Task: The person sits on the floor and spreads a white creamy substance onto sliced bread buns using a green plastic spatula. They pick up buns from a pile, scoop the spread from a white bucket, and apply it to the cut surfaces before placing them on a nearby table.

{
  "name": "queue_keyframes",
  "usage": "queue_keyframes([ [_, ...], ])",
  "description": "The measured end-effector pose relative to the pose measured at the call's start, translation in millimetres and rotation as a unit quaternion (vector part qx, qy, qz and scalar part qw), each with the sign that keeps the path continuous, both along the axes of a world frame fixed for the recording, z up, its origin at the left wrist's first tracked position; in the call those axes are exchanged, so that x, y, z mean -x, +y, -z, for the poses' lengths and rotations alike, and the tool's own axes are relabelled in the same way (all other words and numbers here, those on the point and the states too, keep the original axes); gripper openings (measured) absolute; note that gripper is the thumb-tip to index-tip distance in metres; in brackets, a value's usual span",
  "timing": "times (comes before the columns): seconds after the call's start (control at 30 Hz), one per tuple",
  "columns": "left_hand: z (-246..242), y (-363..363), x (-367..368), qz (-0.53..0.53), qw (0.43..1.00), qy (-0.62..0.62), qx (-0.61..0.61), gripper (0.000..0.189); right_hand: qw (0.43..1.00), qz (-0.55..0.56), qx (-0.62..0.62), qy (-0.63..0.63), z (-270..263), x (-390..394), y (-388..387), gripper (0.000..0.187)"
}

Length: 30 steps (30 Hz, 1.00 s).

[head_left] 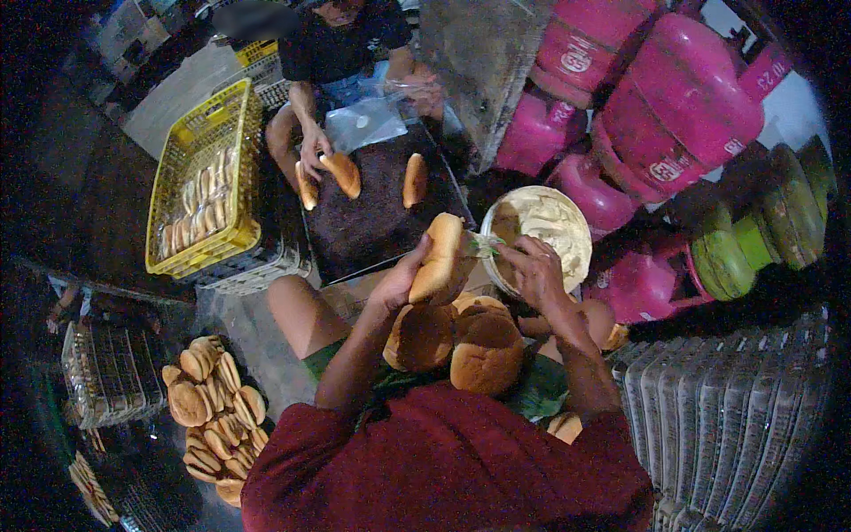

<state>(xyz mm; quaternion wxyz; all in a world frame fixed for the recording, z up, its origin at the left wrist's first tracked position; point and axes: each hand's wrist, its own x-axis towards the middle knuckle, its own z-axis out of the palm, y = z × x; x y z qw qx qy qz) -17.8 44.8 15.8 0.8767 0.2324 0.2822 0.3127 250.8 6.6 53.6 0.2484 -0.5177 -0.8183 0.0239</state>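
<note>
My left hand (pixel 401 278) grips a golden bun (pixel 435 266), held on edge above my lap. In my right hand (pixel 535 269) is a small spreading tool (pixel 484 245) with some green on it, its end against the bun's right side; the blade is partly hidden. Just beyond that hand, a round tub (pixel 490 271) holds pale cream filling (pixel 568 243). Large round buns (pixel 488 352) rest on my lap below my hands, some of them joined together.
Across a dark-topped table (pixel 379 229), another person's hand (pixel 314 147) touches long rolls (pixel 342 176) near a clear plastic bag (pixel 365 125). Left stands a yellow crate (pixel 249 166) of packed bread. Filled buns (pixel 216 412) are piled lower left. Pink gas cylinders (pixel 685 106) and stacked trays (pixel 718 412) are right.
</note>
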Motion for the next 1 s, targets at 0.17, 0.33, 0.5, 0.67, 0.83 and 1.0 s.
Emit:
queue_keyframes([
  [0.17, 44, 13, 26, -0.113, 0.99, 0.083, -0.037, 0.055, 0.998, 0.062, 0.004, 0.016, 12, -23, 1, 0.053],
  [0.33, 69, 65, 59, -0.364, 0.922, 0.095, -0.089, 0.043, 0.971, 0.134, 0.139, 0.141, 36, -29, -7, 0.049],
  [0.5, 152, 122, 82, -0.431, 0.65, 0.581, -0.233, 0.053, 0.956, 0.117, 0.148, 0.226, 82, -33, -11, 0.044],
  [0.67, 208, 181, 96, -0.196, 0.568, 0.77, -0.215, 0.048, 0.937, 0.128, 0.185, 0.266, 80, -28, -9, 0.043],
  [0.83, 143, 231, 100, 0.11, 0.494, 0.842, -0.186, 0.049, 0.949, 0.132, 0.196, 0.208, 68, -20, -8, 0.045],
  [1.0, 124, 203, 93, 0.055, 0.531, 0.824, -0.19, 0.072, 0.942, 0.143, 0.192, 0.235, 78, -26, -8, 0.046],
])
